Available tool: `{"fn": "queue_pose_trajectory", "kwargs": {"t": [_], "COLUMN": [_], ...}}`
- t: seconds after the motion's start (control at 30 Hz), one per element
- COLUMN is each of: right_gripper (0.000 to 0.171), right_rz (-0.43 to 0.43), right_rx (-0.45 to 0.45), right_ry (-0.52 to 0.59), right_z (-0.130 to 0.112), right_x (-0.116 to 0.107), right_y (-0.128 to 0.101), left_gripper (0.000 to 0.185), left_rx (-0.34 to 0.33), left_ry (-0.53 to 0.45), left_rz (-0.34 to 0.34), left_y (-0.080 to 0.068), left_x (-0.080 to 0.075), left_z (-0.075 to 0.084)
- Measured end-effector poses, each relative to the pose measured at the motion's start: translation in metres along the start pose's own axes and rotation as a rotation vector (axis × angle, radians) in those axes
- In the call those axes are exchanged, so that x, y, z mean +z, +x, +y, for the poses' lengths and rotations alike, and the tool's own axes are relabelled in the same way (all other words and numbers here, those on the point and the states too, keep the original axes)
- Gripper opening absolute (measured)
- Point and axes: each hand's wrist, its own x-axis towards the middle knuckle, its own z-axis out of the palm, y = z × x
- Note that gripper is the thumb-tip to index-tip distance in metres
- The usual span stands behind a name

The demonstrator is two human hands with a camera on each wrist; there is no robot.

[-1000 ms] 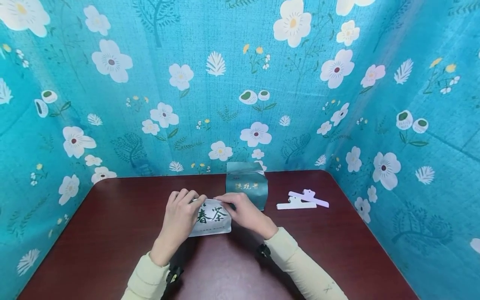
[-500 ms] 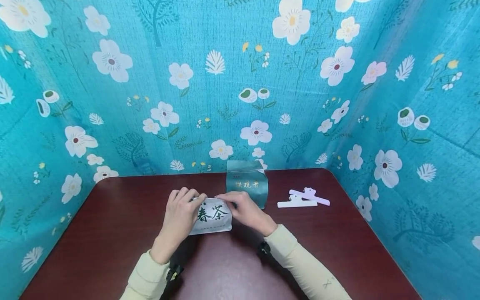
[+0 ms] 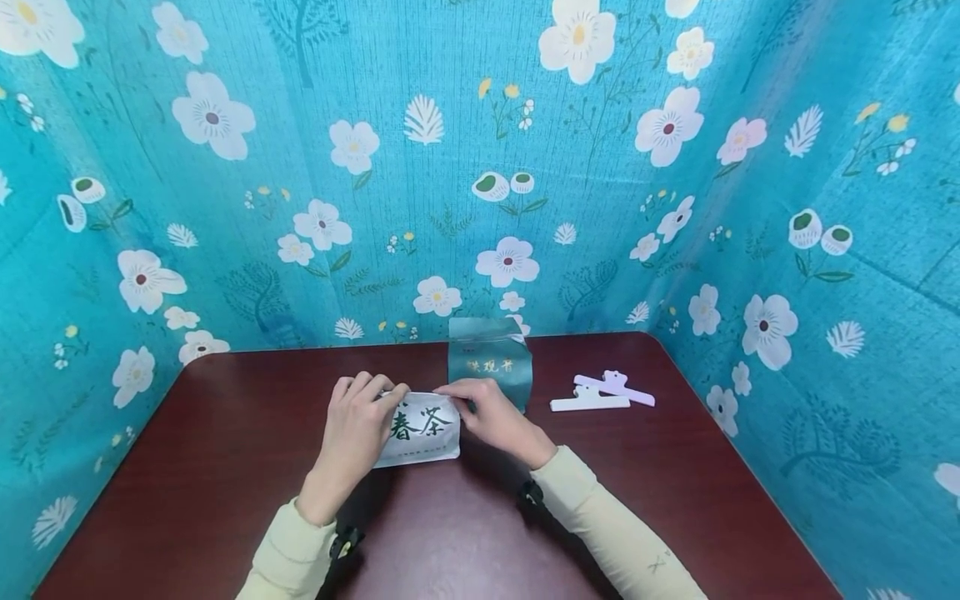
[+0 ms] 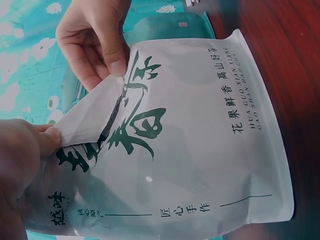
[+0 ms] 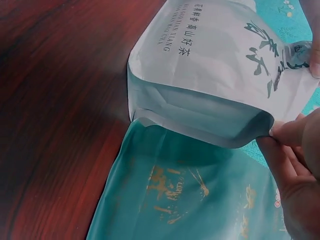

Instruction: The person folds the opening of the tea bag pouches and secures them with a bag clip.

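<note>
The left hand and right hand are pinching the folded top of the white bag, whose contents are being hidden. It is appearing at seven o'clock from the green bag, which is standing on the table, also concealing its inside.

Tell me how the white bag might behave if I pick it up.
The white bag looks floppy at its top, which bends over where the left hand and right hand pinch it. Lower down it may keep its shape better, since its side panel is spread wide. Its smooth-looking surface could be slightly slippery.
</note>
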Motion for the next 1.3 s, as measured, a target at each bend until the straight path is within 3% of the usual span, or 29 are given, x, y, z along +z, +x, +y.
{"fn": "queue_pose_trajectory", "kwargs": {"t": [0.3, 0.5, 0.9, 1.1, 1.3], "right_gripper": [0.025, 0.018, 0.016, 0.018, 0.02], "right_rz": [0.018, -0.052, -0.013, -0.047, -0.076], "right_rx": [0.028, 0.075, -0.037, -0.038, -0.111], "right_ry": [-0.012, -0.09, -0.162, -0.169, -0.208], "right_z": [-0.004, -0.019, -0.02, -0.024, -0.025], "right_x": [0.002, -0.001, 0.005, 0.002, 0.002], "right_y": [0.001, 0.012, 0.016, 0.021, 0.024], "left_gripper": [0.025, 0.024, 0.022, 0.022, 0.023], "left_rx": [0.009, 0.008, -0.019, -0.02, -0.019], "left_ry": [-0.02, -0.031, -0.042, -0.045, -0.046], "left_rz": [0.012, 0.037, 0.006, 0.007, -0.001], "left_y": [-0.003, -0.004, -0.001, -0.001, -0.002], "left_x": [0.002, 0.005, 0.0, 0.0, -0.002], "left_z": [0.0, -0.001, -0.003, -0.005, -0.006]}}
